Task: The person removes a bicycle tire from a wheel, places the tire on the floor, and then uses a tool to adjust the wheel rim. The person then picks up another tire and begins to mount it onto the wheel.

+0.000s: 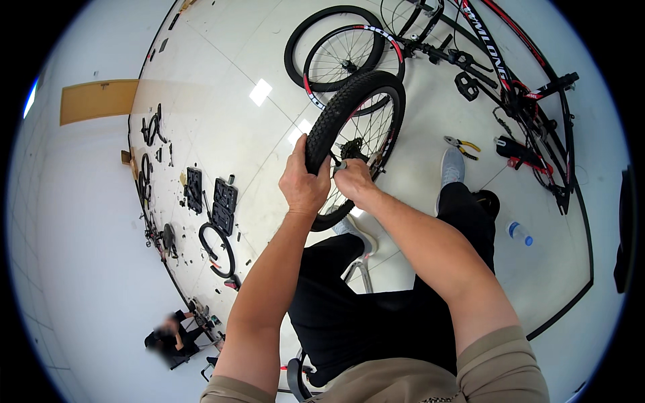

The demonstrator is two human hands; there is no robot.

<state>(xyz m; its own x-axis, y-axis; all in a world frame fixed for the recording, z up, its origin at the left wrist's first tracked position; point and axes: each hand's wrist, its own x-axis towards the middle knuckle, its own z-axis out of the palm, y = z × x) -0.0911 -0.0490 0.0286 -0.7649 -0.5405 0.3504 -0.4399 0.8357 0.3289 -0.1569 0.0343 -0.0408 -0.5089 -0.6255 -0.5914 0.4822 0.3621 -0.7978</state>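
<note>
A bicycle wheel (328, 133) with a knobby black tyre stands upright in front of me, tilted, between my legs. My left hand (302, 180) is wrapped round the near left side of the tyre, thumb toward the inner rim. Close beside it, my right hand (354, 180) is closed at the inner side of the rim, by the spokes. A small greyish piece shows at its fingertips; whether this is the valve or a small tool I cannot tell. The hub and sprocket (352, 150) sit just beyond my right fingers.
Another tyre (293, 57) and a red, white and black rim (402, 64) lie ahead. A bicycle frame (500, 64) is at right, with yellow-handled pliers (462, 146) and a bottle (520, 233) nearer. Open tool cases (224, 205) lie left; a person (176, 334) sits far left.
</note>
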